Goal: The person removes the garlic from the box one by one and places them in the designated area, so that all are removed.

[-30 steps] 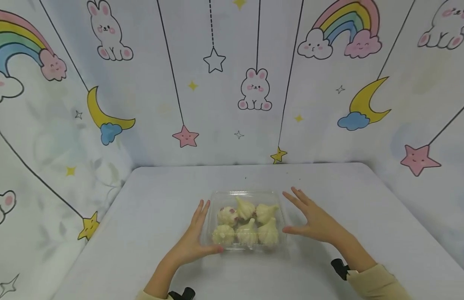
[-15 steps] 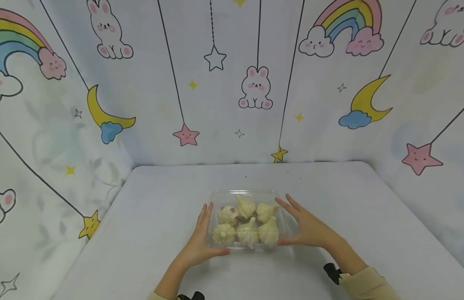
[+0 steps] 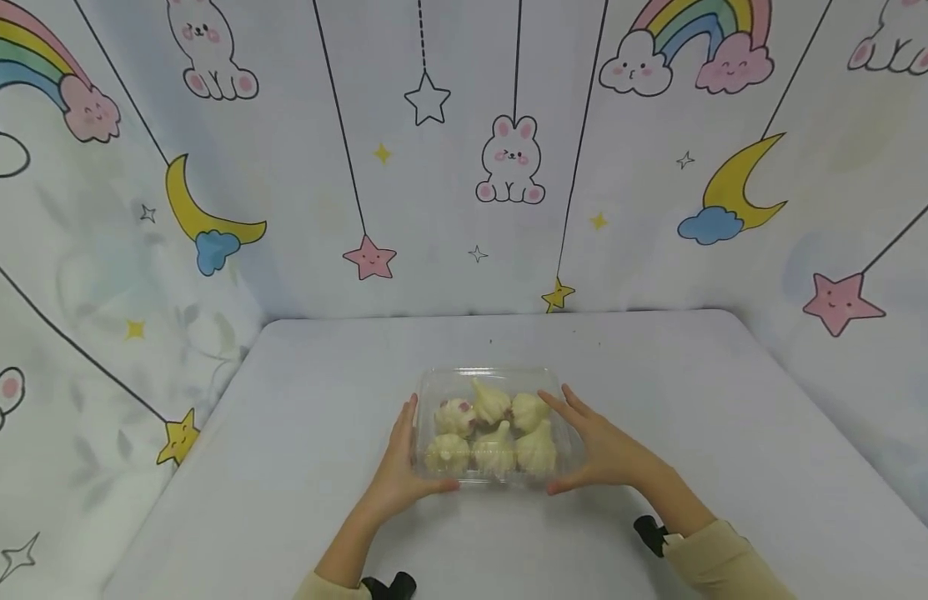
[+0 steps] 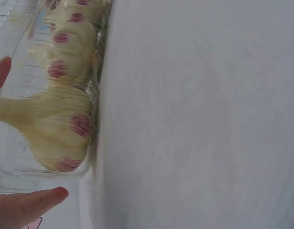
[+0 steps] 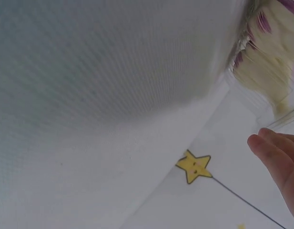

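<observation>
A clear plastic clamshell box (image 3: 484,372) sits on the white table with its lid down, holding several garlic bulbs (image 3: 495,450). In the left wrist view the pale bulbs (image 4: 58,129) show pink-purple patches through the clear wall. My left hand (image 3: 398,477) is at the box's left side, fingers extended along it and thumb at the front left corner. On the other side, my right hand (image 3: 609,450) has its fingers spread, fingertips overlapping the right edge, thumb by the front right corner. In the right wrist view the fingertips (image 5: 259,137) are close beside the box's edge.
The white tabletop (image 3: 298,383) stretches around the box. Behind it and at both sides hangs a pale cloth backdrop (image 3: 433,192) printed with rabbits, rainbows, moons and stars. A black wrist camera mount (image 3: 649,535) sits on the right wrist, another (image 3: 391,587) on the left.
Both hands have closed in on the box from its sides, the right hand moving left until its fingertips overlap the edge. The whole head view has shifted slightly; the box stays put on the table.
</observation>
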The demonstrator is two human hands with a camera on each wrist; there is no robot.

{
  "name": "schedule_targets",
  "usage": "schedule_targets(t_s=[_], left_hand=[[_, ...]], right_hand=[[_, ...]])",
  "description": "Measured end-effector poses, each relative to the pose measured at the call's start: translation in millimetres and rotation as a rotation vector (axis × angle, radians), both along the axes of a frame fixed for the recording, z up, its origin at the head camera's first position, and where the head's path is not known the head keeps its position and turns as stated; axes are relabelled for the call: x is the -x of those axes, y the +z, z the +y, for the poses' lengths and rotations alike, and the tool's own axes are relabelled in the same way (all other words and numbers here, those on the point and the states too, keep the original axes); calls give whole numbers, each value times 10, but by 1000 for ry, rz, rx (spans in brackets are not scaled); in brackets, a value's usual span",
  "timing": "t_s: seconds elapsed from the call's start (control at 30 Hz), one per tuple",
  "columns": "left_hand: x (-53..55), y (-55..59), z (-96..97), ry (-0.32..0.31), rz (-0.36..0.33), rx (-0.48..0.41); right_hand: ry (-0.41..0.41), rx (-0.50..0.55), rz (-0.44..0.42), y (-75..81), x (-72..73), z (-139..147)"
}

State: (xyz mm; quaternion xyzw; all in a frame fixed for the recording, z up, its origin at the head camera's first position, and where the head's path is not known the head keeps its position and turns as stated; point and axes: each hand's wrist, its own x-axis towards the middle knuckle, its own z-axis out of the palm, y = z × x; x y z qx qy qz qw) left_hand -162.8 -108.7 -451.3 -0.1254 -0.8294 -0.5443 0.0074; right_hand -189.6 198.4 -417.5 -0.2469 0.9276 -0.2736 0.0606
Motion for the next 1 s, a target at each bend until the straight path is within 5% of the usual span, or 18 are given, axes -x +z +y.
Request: schedule_targets(t_s=[0.2, 1.0], left_hand=[[-5, -4, 16, -13, -58, -70], [-20, -31, 18, -17, -27, -45]], right_hand=[[1, -7, 0, -11, 6, 2], [41, 30, 201, -17, -36, 11]])
